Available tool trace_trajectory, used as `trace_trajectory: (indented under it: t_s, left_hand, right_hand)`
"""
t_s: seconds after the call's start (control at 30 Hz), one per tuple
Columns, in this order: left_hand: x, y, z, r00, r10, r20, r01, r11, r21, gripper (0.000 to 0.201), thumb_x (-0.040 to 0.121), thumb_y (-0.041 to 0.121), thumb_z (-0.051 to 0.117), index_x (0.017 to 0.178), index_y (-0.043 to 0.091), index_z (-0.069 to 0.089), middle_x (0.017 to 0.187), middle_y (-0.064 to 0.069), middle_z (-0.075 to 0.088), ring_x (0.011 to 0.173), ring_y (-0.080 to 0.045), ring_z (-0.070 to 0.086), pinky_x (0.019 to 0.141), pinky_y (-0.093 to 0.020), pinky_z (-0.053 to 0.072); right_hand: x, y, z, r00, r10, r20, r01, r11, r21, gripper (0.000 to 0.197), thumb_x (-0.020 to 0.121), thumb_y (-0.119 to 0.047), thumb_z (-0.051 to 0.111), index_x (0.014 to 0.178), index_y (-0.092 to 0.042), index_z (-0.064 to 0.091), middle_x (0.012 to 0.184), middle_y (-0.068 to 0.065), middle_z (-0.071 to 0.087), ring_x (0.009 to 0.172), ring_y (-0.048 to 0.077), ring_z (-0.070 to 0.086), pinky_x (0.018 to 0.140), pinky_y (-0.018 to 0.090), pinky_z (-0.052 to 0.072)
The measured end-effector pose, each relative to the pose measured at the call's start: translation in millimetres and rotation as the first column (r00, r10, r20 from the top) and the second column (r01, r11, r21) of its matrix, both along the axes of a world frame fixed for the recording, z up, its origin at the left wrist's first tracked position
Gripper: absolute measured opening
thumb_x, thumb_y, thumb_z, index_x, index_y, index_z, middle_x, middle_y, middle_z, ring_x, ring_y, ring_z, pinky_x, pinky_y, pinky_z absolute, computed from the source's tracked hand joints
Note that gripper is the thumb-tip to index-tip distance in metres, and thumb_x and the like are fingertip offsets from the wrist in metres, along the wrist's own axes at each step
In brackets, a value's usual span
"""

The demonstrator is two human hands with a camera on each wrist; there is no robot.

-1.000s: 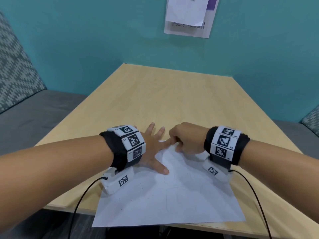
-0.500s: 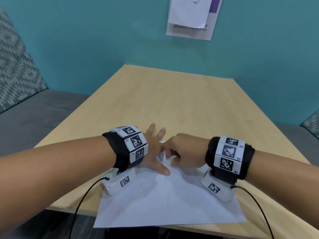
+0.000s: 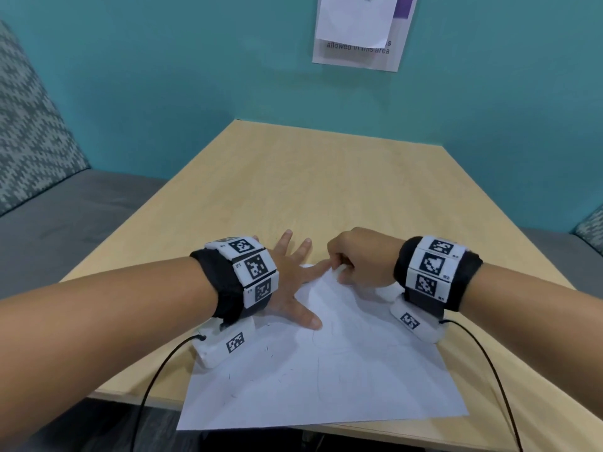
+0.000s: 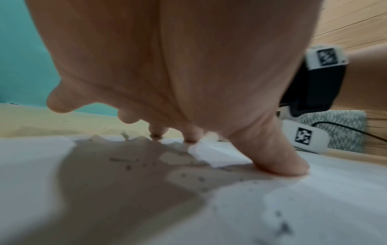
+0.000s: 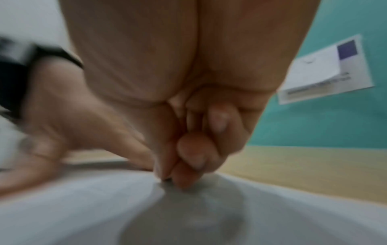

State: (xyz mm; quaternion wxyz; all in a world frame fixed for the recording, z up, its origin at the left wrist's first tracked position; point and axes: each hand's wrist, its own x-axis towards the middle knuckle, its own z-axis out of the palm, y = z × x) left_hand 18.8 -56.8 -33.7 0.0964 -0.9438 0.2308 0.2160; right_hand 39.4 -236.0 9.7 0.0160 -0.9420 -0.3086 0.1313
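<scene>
A white sheet of paper with faint pencil marks lies at the near edge of the wooden table. My left hand rests flat on the sheet's far left part, fingers spread and straight; in the left wrist view its thumb presses on the paper. My right hand is curled at the sheet's far edge, right next to the left index finger. In the blurred right wrist view its fingertips are bunched and pinch the paper, which rises slightly to them. Whether they also hold something small is hidden.
The table runs back to a teal wall with a paper notice. A grey bench with a patterned cushion stands on the left. Black cables hang from both wrist cameras over the near table edge.
My right hand slid a little toward me over the paper, then went back to the far edge. The left hand has stayed flat in place.
</scene>
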Motion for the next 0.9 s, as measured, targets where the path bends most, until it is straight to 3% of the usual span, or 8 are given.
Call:
trace_trajectory:
  t_s: [0.1,0.27,0.4,0.5,0.57,0.7,0.77,0.9]
  left_hand:
    - [-1,-2,4,1.0,0.004,-0.029,-0.004,1.0,-0.008,0.106,0.071,0.089,0.047,0.151,0.052,-0.012,0.162,-0.001,-0.029,0.144,-0.038,-0.032,0.106,-0.079,-0.003]
    - [-1,-1,2,1.0,0.009,-0.013,-0.009,1.0,0.0,0.111,0.069,0.092,0.045,0.148,0.052,-0.023,0.162,-0.001,-0.028,0.144,-0.039,-0.031,0.105,-0.077,-0.003]
    - [-6,-6,12,0.999,-0.005,-0.043,0.005,1.0,0.009,0.099,0.078,0.083,0.049,0.154,0.049,-0.004,0.162,-0.006,-0.028,0.143,-0.042,-0.033,0.107,-0.072,-0.008]
    - [-5,-3,8,1.0,0.0,-0.028,0.0,1.0,-0.005,0.106,0.074,0.087,0.047,0.152,0.049,-0.014,0.162,-0.004,-0.027,0.144,-0.04,-0.031,0.107,-0.074,-0.006]
    - [-3,-1,5,1.0,0.009,-0.004,-0.009,1.0,-0.005,0.111,0.071,0.09,0.046,0.15,0.049,-0.02,0.163,-0.003,-0.026,0.144,-0.04,-0.03,0.106,-0.075,-0.004]
    - [-5,-5,11,0.999,-0.015,-0.043,0.015,1.0,0.002,0.101,0.078,0.084,0.048,0.153,0.049,-0.01,0.162,-0.006,-0.028,0.143,-0.041,-0.033,0.108,-0.071,-0.01]
    - [-3,-3,9,1.0,-0.006,-0.03,0.006,1.0,-0.004,0.104,0.074,0.088,0.046,0.151,0.05,-0.013,0.162,-0.003,-0.028,0.144,-0.039,-0.032,0.106,-0.076,-0.006]
    - [0,2,-2,1.0,-0.003,0.01,0.003,1.0,0.0,0.113,0.067,0.094,0.042,0.149,0.049,-0.022,0.163,-0.002,-0.026,0.145,-0.039,-0.03,0.104,-0.079,-0.002]
  right_hand:
    - [-24,11,-7,0.986,0.134,-0.097,-0.134,0.991,0.007,0.003,0.082,-0.011,0.056,0.083,-0.011,0.059,0.066,-0.003,0.053,0.061,0.016,0.046,0.061,0.03,0.042]
    - [-1,0,3,1.0,0.016,0.0,-0.016,1.0,0.0,0.004,0.084,-0.011,0.058,0.085,-0.014,0.06,0.066,-0.009,0.05,0.069,0.019,0.05,0.057,0.024,0.037]
    - [-30,11,-8,0.979,0.172,-0.111,-0.171,0.985,0.017,0.003,0.083,-0.011,0.057,0.085,-0.01,0.06,0.065,-0.004,0.053,0.06,0.015,0.046,0.06,0.028,0.041]
    - [-9,3,-1,0.998,0.048,-0.044,-0.048,0.999,-0.009,0.009,0.084,-0.013,0.061,0.093,-0.013,0.063,0.073,-0.005,0.055,0.07,0.017,0.051,0.063,0.026,0.04]
    - [0,-2,2,1.0,0.008,-0.001,-0.008,1.0,-0.006,0.004,0.083,-0.013,0.06,0.087,-0.016,0.061,0.07,-0.007,0.053,0.071,0.019,0.052,0.059,0.025,0.037]
    - [-28,12,-8,0.982,0.151,-0.115,-0.152,0.988,-0.003,0.006,0.082,-0.012,0.056,0.084,-0.01,0.062,0.072,0.006,0.063,0.064,0.02,0.052,0.062,0.034,0.047]
    - [-18,8,-6,0.99,0.113,-0.086,-0.116,0.993,-0.025,0.01,0.083,-0.013,0.059,0.092,-0.012,0.063,0.076,-0.001,0.062,0.07,0.018,0.054,0.066,0.032,0.047]
    - [11,-11,-3,0.999,-0.043,0.02,0.044,0.999,-0.018,0.005,0.084,-0.015,0.06,0.084,-0.019,0.058,0.074,-0.008,0.055,0.075,0.02,0.054,0.062,0.025,0.039]
